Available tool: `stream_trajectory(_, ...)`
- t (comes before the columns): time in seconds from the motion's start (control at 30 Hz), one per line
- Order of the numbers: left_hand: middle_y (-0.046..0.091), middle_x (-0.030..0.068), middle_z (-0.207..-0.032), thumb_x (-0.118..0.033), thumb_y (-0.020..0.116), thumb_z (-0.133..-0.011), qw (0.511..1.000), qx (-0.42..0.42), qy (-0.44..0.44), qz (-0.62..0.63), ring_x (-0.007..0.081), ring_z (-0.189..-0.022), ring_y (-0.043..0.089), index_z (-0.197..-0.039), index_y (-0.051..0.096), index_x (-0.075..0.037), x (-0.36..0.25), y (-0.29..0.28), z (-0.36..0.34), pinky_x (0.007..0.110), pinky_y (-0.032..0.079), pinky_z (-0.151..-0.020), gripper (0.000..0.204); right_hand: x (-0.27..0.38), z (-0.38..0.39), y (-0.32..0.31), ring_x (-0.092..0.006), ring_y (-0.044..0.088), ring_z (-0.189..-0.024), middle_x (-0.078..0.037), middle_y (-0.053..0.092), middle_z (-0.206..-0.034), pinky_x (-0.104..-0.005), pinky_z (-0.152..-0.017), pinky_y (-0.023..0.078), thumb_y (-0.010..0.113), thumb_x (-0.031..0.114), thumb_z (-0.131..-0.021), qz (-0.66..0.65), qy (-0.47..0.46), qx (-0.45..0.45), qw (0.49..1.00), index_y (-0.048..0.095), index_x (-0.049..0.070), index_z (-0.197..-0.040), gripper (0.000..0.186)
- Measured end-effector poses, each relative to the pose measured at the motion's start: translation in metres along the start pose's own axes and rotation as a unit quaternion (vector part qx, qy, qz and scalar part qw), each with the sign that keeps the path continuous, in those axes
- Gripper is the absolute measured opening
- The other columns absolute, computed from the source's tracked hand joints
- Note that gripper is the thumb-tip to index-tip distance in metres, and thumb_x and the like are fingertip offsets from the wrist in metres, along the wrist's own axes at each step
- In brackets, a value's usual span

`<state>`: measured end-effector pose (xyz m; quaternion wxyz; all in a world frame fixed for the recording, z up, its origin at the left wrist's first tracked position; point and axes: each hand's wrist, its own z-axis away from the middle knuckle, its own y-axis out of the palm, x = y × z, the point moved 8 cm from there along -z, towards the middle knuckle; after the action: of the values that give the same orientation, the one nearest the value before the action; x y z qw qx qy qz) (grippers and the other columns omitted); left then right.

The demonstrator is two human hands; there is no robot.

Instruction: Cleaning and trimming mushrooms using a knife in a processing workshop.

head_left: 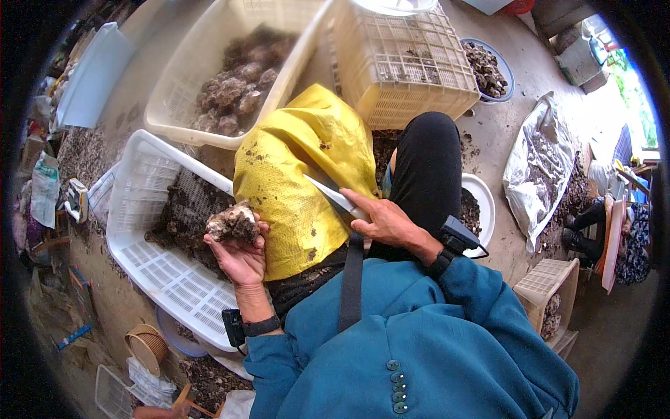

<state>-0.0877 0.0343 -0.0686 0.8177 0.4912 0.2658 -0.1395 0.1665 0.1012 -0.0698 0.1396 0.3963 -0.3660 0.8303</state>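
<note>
My left hand (241, 264), palm up, is closed around a knobbly whitish-brown lump (232, 225) crusted with dark soil. Whether the lump is a root or a fungus I cannot tell. In my right hand (392, 223) is a knife (331, 195), its pale blade pointing up and left, apart from the lump. A soil-specked yellow woven sack (305, 150) covers my left leg beneath the blade. Close by my left hand stands a white slatted basket (183, 283) with dark soil and scraps inside. Beyond it, a cream tub (183, 133) holds many similar dirty lumps (241, 87).
An upturned cream crate (419, 98) stands ahead, beside a blue-rimmed basin (511, 87) of brown pieces. To my right are a white basin (488, 209), a grey-white sack (537, 174) and a small crate (541, 286). Another person (593, 227) sits at far right.
</note>
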Motion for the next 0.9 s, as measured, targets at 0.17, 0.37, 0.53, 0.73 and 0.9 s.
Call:
stream_trajectory(0.17, 0.057, 0.0214, -0.104, -0.065, 0.039, -0.082, 1.000, 0.021, -0.012, 0.020, 0.0332, -0.083, 0.060, -0.123, 0.044, -0.001, 0.0010, 0.0004, -0.0004, 0.028, 0.052, -0.052, 0.076, 0.0019, 0.0008, -0.0007, -0.0367, 0.058, -0.094, -0.024, 0.056, -0.107, -0.0386, -0.084, 0.045, 0.055, 0.020, -0.077, 0.013, -0.019, -0.003, 1.000, 0.030, 0.014, -0.137, 0.065)
stream_trajectory(0.37, 0.056, 0.0238, -0.105, -0.066, 0.035, -0.083, 0.997, 0.050, -0.016, 0.053, 0.0352, -0.083, 0.060, -0.127, 0.039, -0.003, 0.0013, -0.0004, -0.0017, 0.030, 0.052, -0.055, 0.078, 0.0017, 0.0004, 0.0006, -0.0376, 0.056, -0.097, -0.025, 0.055, -0.109, -0.0385, -0.086, 0.044, 0.055, 0.019, -0.077, 0.019, 0.002, 0.009, 1.000, 0.030, 0.014, -0.137, 0.066)
stream_trajectory(0.53, 0.056, 0.0238, -0.104, -0.067, 0.036, -0.082, 0.998, 0.049, -0.018, 0.048, 0.0353, -0.083, 0.060, -0.127, 0.039, -0.003, 0.0013, -0.0002, -0.0029, 0.030, 0.052, -0.054, 0.078, 0.0016, 0.0007, -0.0007, -0.0374, 0.056, -0.098, -0.025, 0.055, -0.108, -0.0383, -0.086, 0.044, 0.055, 0.019, -0.077, 0.016, 0.007, 0.008, 1.000, 0.030, 0.014, -0.137, 0.066)
stream_trajectory(0.73, 0.056, 0.0248, -0.105, -0.066, 0.037, -0.082, 0.997, 0.034, -0.026, 0.063, 0.0360, -0.082, 0.060, -0.127, 0.039, -0.002, 0.0009, -0.0050, -0.0025, 0.030, 0.052, -0.054, 0.078, 0.0015, -0.0002, 0.0009, -0.0368, 0.057, -0.097, -0.024, 0.056, -0.107, -0.0383, -0.085, 0.044, 0.056, 0.019, -0.077, 0.005, -0.004, 0.006, 1.000, 0.030, 0.014, -0.137, 0.065)
stream_trajectory(0.9, 0.055, 0.0258, -0.107, -0.065, 0.037, -0.083, 0.995, 0.043, -0.031, 0.079, 0.0370, -0.084, 0.059, -0.127, 0.039, -0.001, 0.0022, -0.0035, -0.0029, 0.031, 0.053, -0.055, 0.077, -0.0037, -0.0013, 0.0014, -0.0394, 0.057, -0.092, -0.025, 0.058, -0.101, -0.0434, -0.081, 0.045, 0.055, 0.025, -0.076, 0.015, -0.028, -0.022, 0.999, 0.031, 0.017, -0.136, 0.065)
